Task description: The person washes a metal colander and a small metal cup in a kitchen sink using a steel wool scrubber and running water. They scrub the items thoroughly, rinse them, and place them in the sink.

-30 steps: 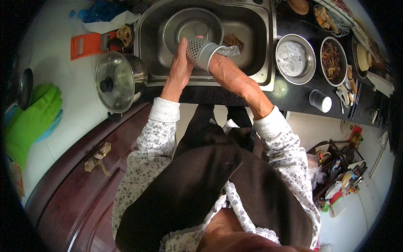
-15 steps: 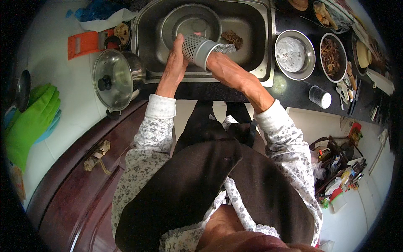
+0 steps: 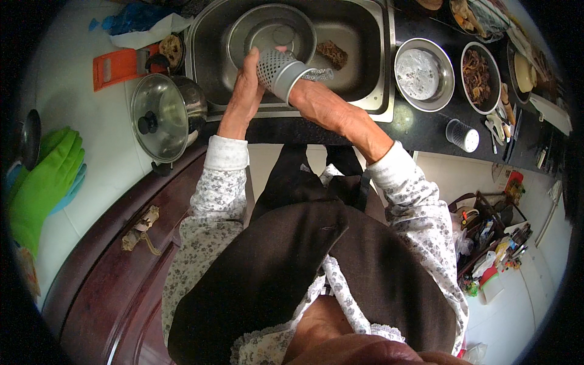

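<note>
My left hand (image 3: 244, 88) is closed round the side of a grey perforated cylinder, like a utensil holder (image 3: 272, 71), held tilted over the near edge of the sink (image 3: 365, 36). Into its open end reaches my right hand (image 3: 310, 97), whose fingers are hidden inside. A strip of silvery grey mesh, like a scouring cloth (image 3: 319, 74), sticks out at the rim beside that hand. Beneath and beyond the cylinder, a round metal basin (image 3: 243, 27) stands in the sink. To its right, a brown fibrous scrubber (image 3: 331, 55) lies on the sink floor.
Right of the sink are a metal bowl of foamy liquid (image 3: 420, 74), a bowl of brown food strips (image 3: 479, 78) and another perforated holder (image 3: 462, 135). At the left stand a glass-lidded pot (image 3: 161, 118), an orange slicer (image 3: 115, 68) and green rubber gloves (image 3: 52, 170).
Both hands and the cylinder have shifted slightly left and nearer. The whole view has also moved a little. My grip on the cylinder looks the same.
</note>
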The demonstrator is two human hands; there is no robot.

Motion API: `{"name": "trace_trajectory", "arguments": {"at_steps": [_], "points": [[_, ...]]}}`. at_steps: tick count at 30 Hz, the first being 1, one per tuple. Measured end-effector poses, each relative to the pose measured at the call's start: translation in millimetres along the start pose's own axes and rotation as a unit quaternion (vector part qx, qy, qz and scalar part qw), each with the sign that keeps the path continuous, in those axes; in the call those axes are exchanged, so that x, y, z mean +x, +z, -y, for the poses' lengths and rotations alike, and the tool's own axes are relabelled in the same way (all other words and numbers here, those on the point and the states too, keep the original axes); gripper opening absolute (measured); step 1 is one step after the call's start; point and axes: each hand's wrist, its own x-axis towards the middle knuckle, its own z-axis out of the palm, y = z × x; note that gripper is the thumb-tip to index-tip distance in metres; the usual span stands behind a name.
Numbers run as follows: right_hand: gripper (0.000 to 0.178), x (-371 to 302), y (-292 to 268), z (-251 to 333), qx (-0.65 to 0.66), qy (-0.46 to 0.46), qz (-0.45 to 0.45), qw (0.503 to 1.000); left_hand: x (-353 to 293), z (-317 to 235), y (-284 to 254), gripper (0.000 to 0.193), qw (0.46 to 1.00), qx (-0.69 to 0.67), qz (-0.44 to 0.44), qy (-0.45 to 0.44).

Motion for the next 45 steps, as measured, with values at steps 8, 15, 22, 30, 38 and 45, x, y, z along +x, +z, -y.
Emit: {"name": "trace_trajectory", "arguments": {"at_steps": [8,15,22,30,38,45], "points": [[0.021,6.9,23.2,-11.7,-0.015,-0.018,-0.141,0.990,3.4,0.3,5.2,0.062,0.999,0.009,-0.047,0.017],[0.035,3.5,-0.5,4.4,0.072,0.074,-0.053,0.993,-2.2,-2.6,12.4,0.061,0.996,0.003,-0.065,0.056],[0.033,0.7,-10.2,8.1,-0.035,0.025,0.012,0.999,-2.2,-4.8,5.0,0.060,1.000,-0.004,-0.003,0.002],[0.023,7.1,12.6,-9.2,0.031,-0.016,-0.150,0.988,-0.9,-2.0,10.4,0.061,0.997,0.018,-0.050,0.053],[0.040,-0.2,-5.9,3.1,0.007,0.015,-0.036,0.999,-3.9,-4.2,7.1,0.060,1.000,-0.002,-0.011,0.026],[0.028,7.6,9.0,-9.8,0.007,-0.005,-0.100,0.995,0.2,-0.1,8.3,0.058,0.999,0.007,-0.040,0.030]]}}
